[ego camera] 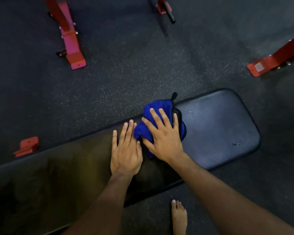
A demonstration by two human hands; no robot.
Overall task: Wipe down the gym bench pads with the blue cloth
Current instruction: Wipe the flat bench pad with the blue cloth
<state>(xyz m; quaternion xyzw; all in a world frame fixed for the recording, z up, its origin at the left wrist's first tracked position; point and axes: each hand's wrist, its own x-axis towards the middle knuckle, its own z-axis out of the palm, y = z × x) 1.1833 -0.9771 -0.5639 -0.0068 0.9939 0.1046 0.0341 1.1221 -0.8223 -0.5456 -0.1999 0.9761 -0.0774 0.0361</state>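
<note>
Both hands [143, 143] flat on bench pad [219, 133] (blue cloth [157, 109] beneath right), red frames [70, 39] around

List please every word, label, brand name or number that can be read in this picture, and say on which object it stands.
No text can be read.
Red frame foot at the right: a pale rectangular sticker, too blurred to read.
Bench pad: no print, only scuff marks.
Blue cloth under the right hand: no label visible.
Other red frame parts and the floor: no lettering.
</note>
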